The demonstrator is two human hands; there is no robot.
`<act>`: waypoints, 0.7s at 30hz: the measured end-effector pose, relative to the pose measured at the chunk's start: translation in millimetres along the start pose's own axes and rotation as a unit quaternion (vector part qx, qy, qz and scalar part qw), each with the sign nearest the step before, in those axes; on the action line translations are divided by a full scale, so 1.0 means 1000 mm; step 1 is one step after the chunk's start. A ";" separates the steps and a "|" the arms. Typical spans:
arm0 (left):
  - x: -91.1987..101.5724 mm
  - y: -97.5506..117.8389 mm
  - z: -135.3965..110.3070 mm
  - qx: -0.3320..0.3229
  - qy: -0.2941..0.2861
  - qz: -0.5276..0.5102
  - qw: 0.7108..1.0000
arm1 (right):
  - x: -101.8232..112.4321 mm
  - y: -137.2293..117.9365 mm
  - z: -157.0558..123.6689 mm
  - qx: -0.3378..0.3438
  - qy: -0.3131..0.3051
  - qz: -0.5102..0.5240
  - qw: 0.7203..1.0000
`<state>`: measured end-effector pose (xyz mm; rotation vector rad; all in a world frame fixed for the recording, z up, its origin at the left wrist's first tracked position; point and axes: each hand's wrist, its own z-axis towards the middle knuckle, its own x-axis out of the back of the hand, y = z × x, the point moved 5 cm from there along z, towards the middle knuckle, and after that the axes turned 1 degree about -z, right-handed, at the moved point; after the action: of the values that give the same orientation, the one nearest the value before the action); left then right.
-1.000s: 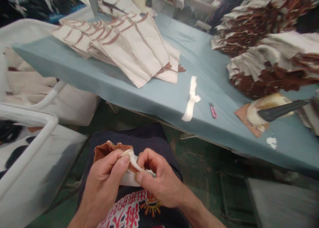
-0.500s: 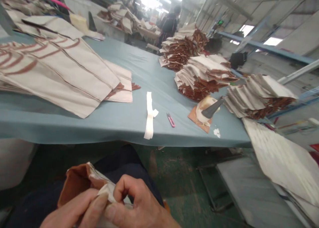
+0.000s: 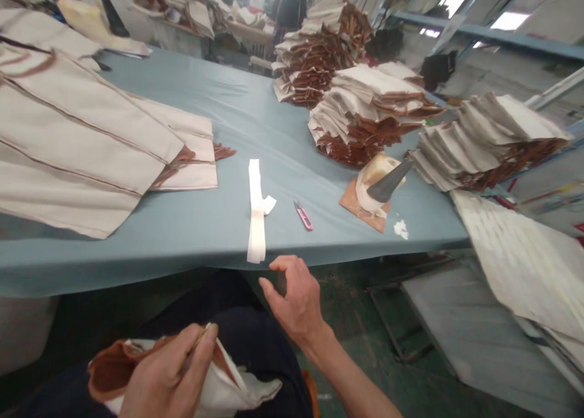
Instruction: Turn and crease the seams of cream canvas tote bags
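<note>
Over my lap, my left hand (image 3: 171, 369) pinches the edge of a cream fabric piece with brown lining (image 3: 228, 387); one end gapes and shows the brown inside. My right hand (image 3: 294, 296) holds nothing, its thumb and fingers apart, just off the table's front edge. Closest to it are white tape strips (image 3: 257, 229), laid lengthwise and partly over the edge. To their right lie pink-handled thread snips (image 3: 303, 216). Farther right, a tub-like holder with a grey cone-shaped tool (image 3: 387, 184) rests on a brown square.
The table (image 3: 182, 241) has a blue-grey cover. Flat cream panels with brown seams (image 3: 82, 138) spread over its left side. Tall stacks of cream-and-brown pieces (image 3: 369, 114) stand at the back right. White scraps (image 3: 401, 229) lie near the front edge. A person (image 3: 289, 7) is in the background.
My right hand has let go of the fabric and moved up and right toward the tape strips, opening. My left hand keeps hold of the fabric piece. The view has shifted somewhat.
</note>
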<state>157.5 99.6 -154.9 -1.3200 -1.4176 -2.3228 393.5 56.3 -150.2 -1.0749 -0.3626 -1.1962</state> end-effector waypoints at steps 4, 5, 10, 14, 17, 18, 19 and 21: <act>0.003 -0.001 0.025 0.102 0.010 -0.010 0.995 | -0.025 0.040 0.012 0.036 0.000 -0.057 0.998; 0.004 0.002 0.030 0.121 0.026 -0.007 0.992 | -0.031 0.045 0.015 0.047 -0.005 -0.066 0.997; 0.005 0.009 0.053 0.180 0.053 -0.011 0.982 | -0.052 0.047 0.025 0.086 -0.031 -0.082 0.992; -0.002 0.005 0.066 0.179 0.027 -0.040 0.983 | -0.054 0.040 0.027 0.103 -0.067 -0.068 0.990; -0.006 0.004 0.073 0.176 0.024 -0.049 0.983 | -0.049 0.035 0.028 0.111 -0.050 -0.042 0.992; -0.007 0.005 0.075 0.172 0.024 -0.051 0.984 | -0.047 0.033 0.028 0.115 -0.038 -0.033 0.992; -0.007 0.006 0.076 0.168 0.024 -0.050 0.984 | -0.044 0.031 0.030 0.119 -0.028 -0.024 0.992; -0.008 0.008 0.079 0.160 0.032 -0.047 0.985 | -0.040 0.028 0.034 0.117 -0.016 -0.012 0.993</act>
<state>214.7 153.5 -140.7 -1.0999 -1.7752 -2.0538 412.6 106.4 -176.3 -0.8891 -0.5288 -1.1283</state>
